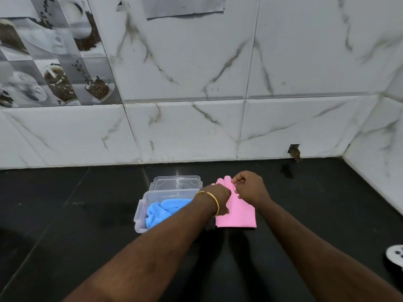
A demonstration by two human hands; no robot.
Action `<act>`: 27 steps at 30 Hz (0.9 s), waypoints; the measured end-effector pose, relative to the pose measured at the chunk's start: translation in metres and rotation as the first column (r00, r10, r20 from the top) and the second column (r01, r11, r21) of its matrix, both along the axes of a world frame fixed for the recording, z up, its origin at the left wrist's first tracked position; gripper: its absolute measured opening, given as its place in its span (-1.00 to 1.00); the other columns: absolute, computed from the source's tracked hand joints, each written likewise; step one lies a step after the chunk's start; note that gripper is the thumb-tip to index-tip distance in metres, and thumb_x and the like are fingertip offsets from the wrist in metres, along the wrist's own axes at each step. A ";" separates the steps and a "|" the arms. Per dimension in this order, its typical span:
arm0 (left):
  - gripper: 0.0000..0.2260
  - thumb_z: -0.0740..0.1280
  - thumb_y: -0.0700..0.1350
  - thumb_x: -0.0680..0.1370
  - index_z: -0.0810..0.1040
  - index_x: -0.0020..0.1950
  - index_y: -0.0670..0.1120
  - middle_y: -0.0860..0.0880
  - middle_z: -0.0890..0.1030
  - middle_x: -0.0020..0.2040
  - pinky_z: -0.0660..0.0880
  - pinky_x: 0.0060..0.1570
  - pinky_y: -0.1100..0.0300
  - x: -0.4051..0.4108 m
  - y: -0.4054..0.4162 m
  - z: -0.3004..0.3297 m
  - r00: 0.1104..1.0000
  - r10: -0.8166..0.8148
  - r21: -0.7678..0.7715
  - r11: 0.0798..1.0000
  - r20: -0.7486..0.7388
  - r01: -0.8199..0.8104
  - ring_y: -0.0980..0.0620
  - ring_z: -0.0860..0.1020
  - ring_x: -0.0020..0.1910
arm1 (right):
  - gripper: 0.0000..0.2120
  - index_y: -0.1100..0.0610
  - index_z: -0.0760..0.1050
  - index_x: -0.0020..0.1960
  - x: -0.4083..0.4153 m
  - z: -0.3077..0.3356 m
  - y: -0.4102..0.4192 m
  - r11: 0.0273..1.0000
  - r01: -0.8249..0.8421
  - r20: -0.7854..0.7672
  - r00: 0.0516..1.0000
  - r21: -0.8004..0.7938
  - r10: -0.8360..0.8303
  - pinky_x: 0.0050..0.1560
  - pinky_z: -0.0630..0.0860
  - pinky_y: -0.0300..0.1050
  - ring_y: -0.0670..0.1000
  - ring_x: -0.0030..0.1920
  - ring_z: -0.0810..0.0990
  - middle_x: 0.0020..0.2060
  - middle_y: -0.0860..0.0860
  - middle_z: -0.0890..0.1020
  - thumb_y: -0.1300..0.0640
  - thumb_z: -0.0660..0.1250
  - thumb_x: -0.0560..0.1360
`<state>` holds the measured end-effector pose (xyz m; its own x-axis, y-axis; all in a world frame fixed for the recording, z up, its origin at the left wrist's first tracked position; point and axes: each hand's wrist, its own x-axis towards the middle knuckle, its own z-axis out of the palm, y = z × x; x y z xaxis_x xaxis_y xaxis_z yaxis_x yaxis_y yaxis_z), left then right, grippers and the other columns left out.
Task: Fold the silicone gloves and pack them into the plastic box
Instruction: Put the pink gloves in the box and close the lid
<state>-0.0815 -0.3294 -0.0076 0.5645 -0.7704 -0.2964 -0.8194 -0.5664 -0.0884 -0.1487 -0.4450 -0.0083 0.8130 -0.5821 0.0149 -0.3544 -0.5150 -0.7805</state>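
A pink silicone glove (238,216) lies flat on the black counter, fingers pointing toward the wall. My right hand (248,188) pinches the glove's finger end from above. My left hand (220,198), with gold bangles on the wrist, holds the glove's left side near the fingers; its own fingers are mostly hidden. Just left of the glove stands a clear plastic box (139,216) with a crumpled blue glove (161,211) inside. The box's clear lid (176,183) lies behind it.
The black counter (65,214) runs to a white marble-tiled wall at the back and right. A white object with dark dots (395,255) sits at the right edge. A small hole (294,152) breaks the wall's base.
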 end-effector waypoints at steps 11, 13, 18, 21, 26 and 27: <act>-0.68 0.30 -0.03 0.55 0.46 0.26 -0.13 -0.20 0.56 0.14 0.52 0.04 -0.03 -0.038 -0.010 -0.068 0.988 -0.154 -0.044 0.987 -0.020 0.153 -0.18 0.56 0.06 | -0.88 0.21 0.55 -0.11 -0.059 -0.043 -0.031 0.897 0.240 -0.150 0.969 0.371 -0.197 -0.47 0.59 -0.17 0.01 -0.41 0.61 -0.25 0.14 0.68 0.36 0.27 0.45; -0.74 0.25 -0.09 0.58 0.47 0.23 -0.17 -0.22 0.58 0.11 0.53 0.01 -0.05 -0.038 -0.010 -0.072 0.984 -0.178 -0.017 0.984 0.015 0.178 -0.20 0.58 0.03 | -0.92 0.22 0.55 -0.10 -0.065 -0.047 -0.031 0.858 0.280 -0.172 0.959 0.431 -0.227 -0.44 0.59 -0.17 0.03 -0.39 0.61 -0.26 0.16 0.69 0.32 0.31 0.45; -0.64 0.06 0.01 0.62 0.42 0.30 -0.14 -0.18 0.49 0.26 0.39 0.22 -0.17 -0.053 -0.034 -0.052 0.987 0.093 -0.212 0.975 0.127 -0.065 -0.24 0.47 0.18 | -0.89 0.19 0.50 0.00 -0.073 -0.049 -0.021 0.628 0.341 -0.230 0.939 0.699 -0.254 -0.38 0.60 -0.12 0.08 -0.26 0.62 -0.12 0.14 0.60 0.19 0.36 0.51; -0.55 -0.02 0.11 0.58 0.36 0.34 -0.09 -0.14 0.42 0.27 0.28 0.29 -0.19 -0.054 -0.046 -0.028 0.945 0.301 -0.388 0.892 0.125 -0.233 -0.25 0.38 0.24 | -0.67 0.16 0.43 0.15 -0.073 -0.044 -0.012 0.404 0.366 -0.265 0.921 0.839 -0.285 -0.30 0.60 -0.04 0.15 -0.11 0.61 0.02 0.14 0.54 -0.03 0.37 0.52; -0.69 0.04 -0.08 0.59 0.45 0.21 -0.16 -0.18 0.58 0.08 0.52 -0.09 0.00 -0.018 -0.030 -0.003 0.928 -0.077 -0.206 0.965 0.364 0.160 -0.21 0.58 0.02 | -0.44 0.09 0.33 0.19 -0.056 -0.028 0.001 0.155 0.248 -0.205 0.947 0.956 -0.248 -0.19 0.62 0.09 0.18 0.05 0.58 0.16 0.15 0.50 -0.27 0.40 0.42; -0.72 0.07 -0.11 0.60 0.45 0.22 -0.16 -0.17 0.58 0.12 0.50 -0.07 0.00 -0.009 -0.034 0.005 0.939 -0.089 -0.195 0.967 0.331 0.161 -0.21 0.58 0.07 | -0.40 0.11 0.36 0.20 -0.048 -0.022 0.002 0.160 0.219 -0.180 0.957 0.963 -0.229 -0.16 0.63 0.11 0.18 0.06 0.58 0.13 0.14 0.53 -0.31 0.39 0.41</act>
